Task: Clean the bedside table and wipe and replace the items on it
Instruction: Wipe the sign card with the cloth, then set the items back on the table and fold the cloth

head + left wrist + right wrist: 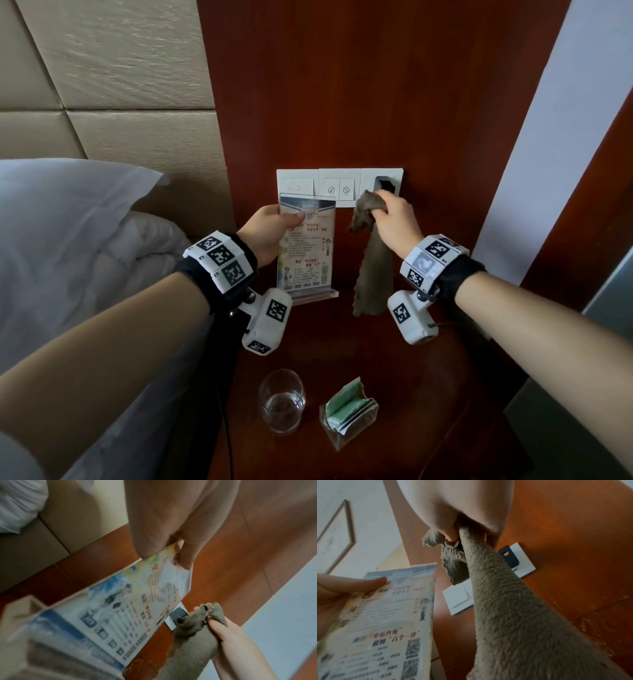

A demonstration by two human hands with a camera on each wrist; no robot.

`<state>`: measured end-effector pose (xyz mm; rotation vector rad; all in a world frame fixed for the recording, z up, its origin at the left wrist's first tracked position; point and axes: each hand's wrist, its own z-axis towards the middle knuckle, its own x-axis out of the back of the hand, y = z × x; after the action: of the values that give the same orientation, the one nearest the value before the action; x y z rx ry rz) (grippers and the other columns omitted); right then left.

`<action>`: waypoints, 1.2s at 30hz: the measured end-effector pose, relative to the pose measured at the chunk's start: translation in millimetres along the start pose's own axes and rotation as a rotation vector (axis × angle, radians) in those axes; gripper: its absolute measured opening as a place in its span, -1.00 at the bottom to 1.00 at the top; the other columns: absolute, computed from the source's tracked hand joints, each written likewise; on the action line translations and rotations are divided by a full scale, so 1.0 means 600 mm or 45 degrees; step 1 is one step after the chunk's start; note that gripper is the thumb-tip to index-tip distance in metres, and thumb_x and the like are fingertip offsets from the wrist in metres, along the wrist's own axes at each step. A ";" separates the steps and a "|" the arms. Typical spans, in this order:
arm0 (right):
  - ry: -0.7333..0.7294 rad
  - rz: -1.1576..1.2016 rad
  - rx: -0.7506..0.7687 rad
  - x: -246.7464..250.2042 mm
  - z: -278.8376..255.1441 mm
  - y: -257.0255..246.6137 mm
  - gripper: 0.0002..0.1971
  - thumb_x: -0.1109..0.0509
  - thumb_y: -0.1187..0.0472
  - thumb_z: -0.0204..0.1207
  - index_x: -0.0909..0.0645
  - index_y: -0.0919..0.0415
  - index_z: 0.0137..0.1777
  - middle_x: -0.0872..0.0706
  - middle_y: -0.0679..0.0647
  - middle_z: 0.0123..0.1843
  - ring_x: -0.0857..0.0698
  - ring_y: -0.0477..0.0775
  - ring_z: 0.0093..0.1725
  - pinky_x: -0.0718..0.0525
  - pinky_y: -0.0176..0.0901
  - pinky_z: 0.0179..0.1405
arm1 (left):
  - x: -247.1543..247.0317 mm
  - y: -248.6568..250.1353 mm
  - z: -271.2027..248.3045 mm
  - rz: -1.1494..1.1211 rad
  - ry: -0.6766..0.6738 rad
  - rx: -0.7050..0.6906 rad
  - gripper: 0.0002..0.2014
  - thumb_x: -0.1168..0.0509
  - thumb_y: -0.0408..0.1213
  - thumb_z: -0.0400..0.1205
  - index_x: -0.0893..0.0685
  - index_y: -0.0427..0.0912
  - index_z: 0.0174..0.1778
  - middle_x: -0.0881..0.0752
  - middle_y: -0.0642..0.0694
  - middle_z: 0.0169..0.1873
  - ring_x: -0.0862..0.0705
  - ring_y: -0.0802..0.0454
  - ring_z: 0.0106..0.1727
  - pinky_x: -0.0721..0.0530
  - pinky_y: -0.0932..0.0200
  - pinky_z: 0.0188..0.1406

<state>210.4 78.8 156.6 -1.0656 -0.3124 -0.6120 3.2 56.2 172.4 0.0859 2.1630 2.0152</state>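
Note:
My left hand pinches the upper left edge of a printed notice in a clear acrylic stand, thumb on its front, held upright over the back of the dark wooden bedside table. The same stand fills the left wrist view and shows at the left in the right wrist view as the stand. My right hand grips a grey-brown cloth bunched at its top, the rest hanging down to the right of the stand. The cloth hangs long in the right wrist view.
A clear drinking glass and a small acrylic holder with green sachets stand near the table's front. A white switch panel is on the wooden wall behind. A bed with pillow lies left.

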 end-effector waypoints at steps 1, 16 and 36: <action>-0.006 -0.039 -0.038 0.007 -0.002 0.010 -0.76 -0.14 0.44 0.62 -0.61 0.46 0.14 -0.70 0.38 0.05 -0.66 0.25 0.05 -0.46 -0.21 -0.09 | -0.001 -0.006 0.001 0.004 0.003 -0.008 -0.86 -0.16 -0.45 0.69 -0.60 -0.32 0.07 -0.72 -0.19 -0.05 -0.72 -0.07 -0.03 -0.68 0.00 0.03; -0.879 -0.760 -0.535 -0.009 -0.083 0.141 -0.42 -0.48 0.08 0.46 -0.45 0.20 0.46 -0.57 0.16 0.41 -0.58 0.18 0.36 -0.56 -0.06 0.27 | 0.020 -0.083 0.008 -0.030 0.086 -0.072 -0.88 -0.23 -0.48 0.64 -0.63 -0.21 -0.12 -0.75 -0.14 -0.16 -0.76 0.00 -0.15 -0.70 0.07 -0.16; -0.525 0.216 -0.305 -0.144 -0.065 0.080 -0.93 -0.36 0.34 0.56 -0.65 0.27 -0.14 -0.78 0.33 -0.04 -0.71 -0.06 -0.39 -0.75 -0.28 -0.34 | 0.134 -0.183 0.003 -0.042 0.445 -0.017 -0.77 -0.18 -0.14 0.70 -0.63 -0.11 0.19 -0.71 -0.10 0.16 -0.67 0.04 0.15 -0.55 0.07 0.22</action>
<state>168.9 87.6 59.3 -1.4349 -0.5097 -0.2766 -66.3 62.9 55.5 -0.3255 2.3273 2.1590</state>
